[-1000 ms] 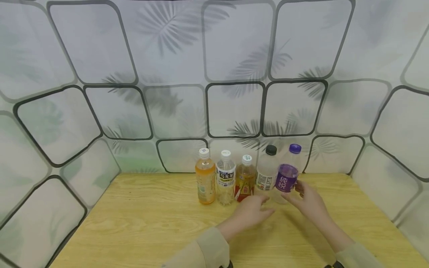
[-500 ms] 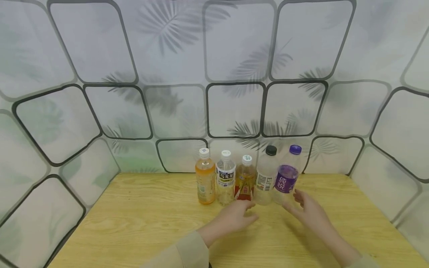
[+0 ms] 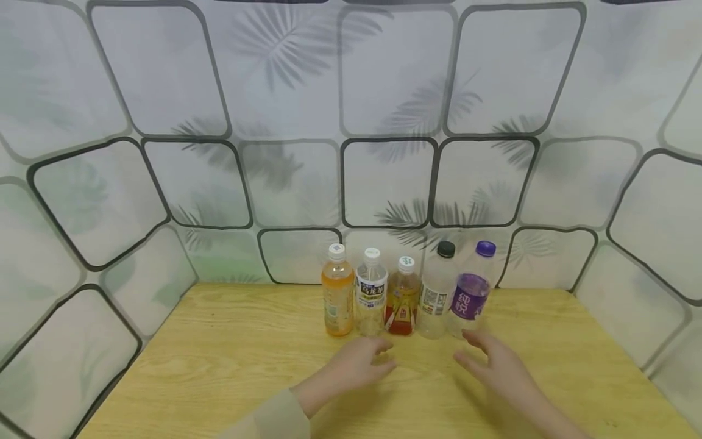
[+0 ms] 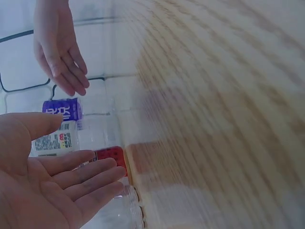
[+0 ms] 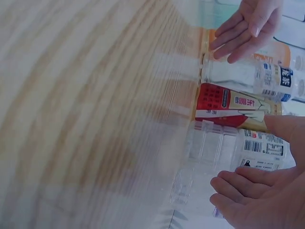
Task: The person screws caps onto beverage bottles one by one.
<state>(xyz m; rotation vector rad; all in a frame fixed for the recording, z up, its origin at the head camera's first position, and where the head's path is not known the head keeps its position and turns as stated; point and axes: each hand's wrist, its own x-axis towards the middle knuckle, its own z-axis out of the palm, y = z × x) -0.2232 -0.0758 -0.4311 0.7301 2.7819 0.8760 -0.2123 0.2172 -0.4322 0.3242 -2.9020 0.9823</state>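
Side by side in a row stand an orange drink bottle [image 3: 337,296], a clear bottle with a white and dark label [image 3: 371,299], a smaller bottle with a red and yellow label [image 3: 402,305], a clear bottle with a black cap [image 3: 436,299] and a purple-labelled bottle [image 3: 470,296] with a purple cap. My left hand [image 3: 353,367] is in front of the two leftmost bottles, fingers extended and holding nothing. In front of the purple-labelled bottle is my right hand [image 3: 499,369], its palm and relaxed fingers bare in the right wrist view.
The bottles stand on a wood-grain table [image 3: 236,353] near its back edge. Behind them rises a pale wall covering [image 3: 290,183] with leaf and rounded-square patterns, which also encloses both sides.
My right hand has let go of the purple-labelled bottle and drawn back toward me. My left hand has moved left, away from the black-capped bottle. The row of bottles stays in place.
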